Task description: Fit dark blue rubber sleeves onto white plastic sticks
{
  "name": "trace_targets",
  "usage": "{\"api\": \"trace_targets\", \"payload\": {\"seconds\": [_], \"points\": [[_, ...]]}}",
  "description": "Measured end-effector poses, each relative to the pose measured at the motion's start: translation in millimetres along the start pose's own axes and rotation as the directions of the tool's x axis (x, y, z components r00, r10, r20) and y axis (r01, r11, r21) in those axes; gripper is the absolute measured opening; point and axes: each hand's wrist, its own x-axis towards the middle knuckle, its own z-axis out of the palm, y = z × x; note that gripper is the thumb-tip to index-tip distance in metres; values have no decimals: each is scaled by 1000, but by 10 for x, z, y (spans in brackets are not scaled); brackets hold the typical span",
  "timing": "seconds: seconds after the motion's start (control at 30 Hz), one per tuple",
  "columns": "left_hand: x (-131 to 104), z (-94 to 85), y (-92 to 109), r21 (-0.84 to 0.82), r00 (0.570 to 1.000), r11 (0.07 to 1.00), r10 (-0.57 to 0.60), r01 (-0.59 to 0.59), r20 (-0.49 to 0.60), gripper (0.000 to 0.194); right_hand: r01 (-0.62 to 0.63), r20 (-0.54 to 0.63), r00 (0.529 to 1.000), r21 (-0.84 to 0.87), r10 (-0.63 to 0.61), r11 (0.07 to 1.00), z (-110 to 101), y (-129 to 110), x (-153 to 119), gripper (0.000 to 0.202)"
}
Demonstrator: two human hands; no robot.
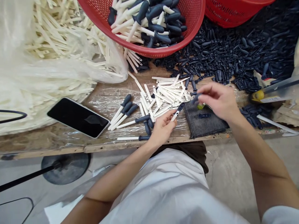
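Note:
Held in my closed left hand point(163, 126) is a white plastic strip with a dark handle half point(179, 109) at its upper end, the inner side facing up. Above the dark cloth pad point(198, 129), my right hand point(217, 99) pinches a dark blue handle half point(195, 99), slightly blurred. A small yellow-green item point(200, 106) shows just under those fingers; what it is I cannot tell. Another dark handle half point(205, 115) lies on the pad. Beyond my left hand is a pile of white strips point(168, 93). Several handled strips point(123, 113) lie to its left.
A red basket point(140, 49) of handled strips stands at the back, beside a second red basket point(229, 15). Dark handle halves point(221, 53) are heaped at right. A plastic bag of white strips point(46, 71) and a phone point(78, 116) occupy the left. The table's edge point(98, 147) runs before me.

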Motion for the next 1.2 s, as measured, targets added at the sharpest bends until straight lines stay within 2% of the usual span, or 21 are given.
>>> {"api": "trace_targets", "payload": {"seconds": [0.07, 0.17, 0.23, 0.37, 0.43, 0.53, 0.6, 0.73, 0.93, 1.03, 1.13, 1.2], "points": [[-13, 47, -9, 56, 998, 998, 34, -36, 50, 40, -45, 62, 998, 218, 32, 975, 100, -164, -278, 12], [-57, 117, -19, 229, 987, 964, 114, -138, 112, 34, -79, 17, 997, 335, 78, 939, 254, -222, -566, 6], [-92, 144, -32, 374, 968, 894, 213, -248, 131, 28, -65, -63, 994, 300, 88, 952, 316, -203, -681, 5], [-148, 137, -78, 566, 896, 700, 402, -435, 190, 23, 3, -183, 983, 16, 0, 1000, 330, -206, -824, 5], [-166, 116, -104, 632, 869, 611, 432, -478, 240, 25, 3, -194, 981, -49, -13, 999, 315, -227, -873, 5], [-180, 91, -133, 703, 850, 502, 434, -504, 299, 31, 11, -179, 984, -15, -13, 1000, 295, -241, -909, 8], [-186, 83, -142, 710, 835, 465, 433, -529, 339, 32, 26, -133, 991, 6, -25, 1000, 283, -236, -911, 16], [-200, 71, -150, 672, 812, 467, 424, -575, 401, 30, 15, -33, 999, 39, -14, 999, 260, -229, -907, 18], [-230, 40, -171, 639, 810, 499, 384, -586, 443, 30, -24, -18, 1000, 80, 26, 996, 264, -241, -969, 11], [-246, 39, -191, 608, 828, 568, 299, -554, 475, 27, 25, -5, 1000, 46, -25, 999, 265, -255, -1013, 10], [-254, 41, -209, 546, 851, 676, 253, -495, 460, 23, 70, 53, 996, 18, -71, 997, 202, -229, -1030, 12], [-244, 31, -207, 506, 880, 750, 214, -426, 423, 24, 59, 7, 998, -65, -58, 996, 113, -146, -1014, 15]]}}
